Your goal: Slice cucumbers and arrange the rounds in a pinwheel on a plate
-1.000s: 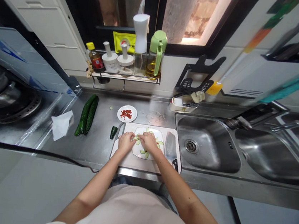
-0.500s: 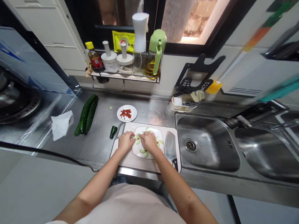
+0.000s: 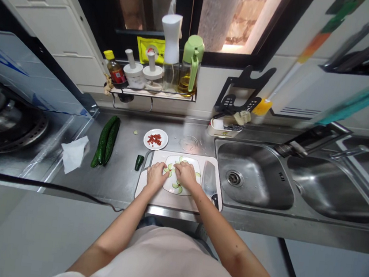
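On a white squarish plate [image 3: 183,191] lie thin green-edged cucumber slices [image 3: 177,186], set in small flower-like groups with tiny red bits at some centres. The plate rests on a pale cutting board [image 3: 151,199]. My left hand [image 3: 156,176] is at the plate's left edge, its fingertips closed together beside a cucumber slice group; what they pinch is too small to make out. Over the plate's middle, my right hand [image 3: 185,175] has its fingers curled and fingertips close to the same group; their contents are hidden. A knife [image 3: 210,179] with a wide blade lies on the board's right side.
A small white dish [image 3: 155,147] of chopped red pieces stands behind the board. Left of it are whole cucumbers [image 3: 106,140], a cucumber end piece [image 3: 139,162] and a white tissue [image 3: 74,154]. A double sink [image 3: 255,177] lies right; a seasoning rack [image 3: 152,94] hangs behind.
My right fingers have drawn back slightly to the right from the left slice group, showing more of it. My left hand stays at the plate's edge, almost unmoved.
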